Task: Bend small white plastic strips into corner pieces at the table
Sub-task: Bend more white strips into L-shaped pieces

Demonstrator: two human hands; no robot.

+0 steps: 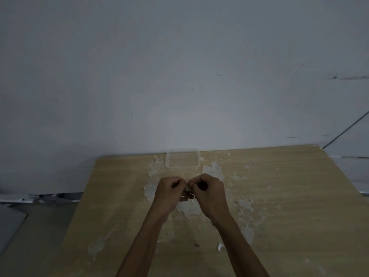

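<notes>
Currently both hands meet above the table (279,196) centre: left hand (169,191) and right hand (207,191) fingers curled tight, pinching opposite ends of one small white strip (187,189) between them. Clear tray (183,158) beyond, apart.

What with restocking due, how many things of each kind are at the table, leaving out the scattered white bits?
Hands: 2, left hand and right hand
Clear container: 1
White strip, held: 1
Curled white piece: 1
Total: 5
</notes>
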